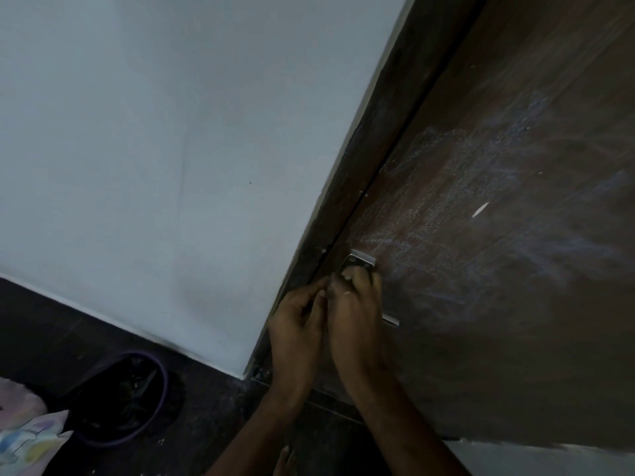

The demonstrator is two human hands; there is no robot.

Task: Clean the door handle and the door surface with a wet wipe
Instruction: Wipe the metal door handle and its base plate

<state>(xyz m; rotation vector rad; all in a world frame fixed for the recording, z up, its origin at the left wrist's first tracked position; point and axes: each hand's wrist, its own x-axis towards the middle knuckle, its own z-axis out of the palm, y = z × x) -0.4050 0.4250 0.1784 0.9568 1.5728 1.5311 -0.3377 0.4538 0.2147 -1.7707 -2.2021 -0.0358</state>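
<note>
The dark brown wooden door [498, 218] fills the right side, smeared with pale chalky streaks. Its metal door handle [362, 261] sits near the door's left edge, with only the top plate and lower end showing. My right hand [357, 304] is curled over the handle's middle and covers it. My left hand [297, 324] is just beside it, fingertips drawn together against the right hand's fingers. No wet wipe shows plainly. Whether one sits under either hand is hidden.
The dark door frame [378, 139] runs up beside the white wall [171, 132]. A purple bucket [161, 383] with dark contents stands on the dark floor at lower left, next to a pastel cloth [31, 438]. A bare foot [285, 458] is below my arms.
</note>
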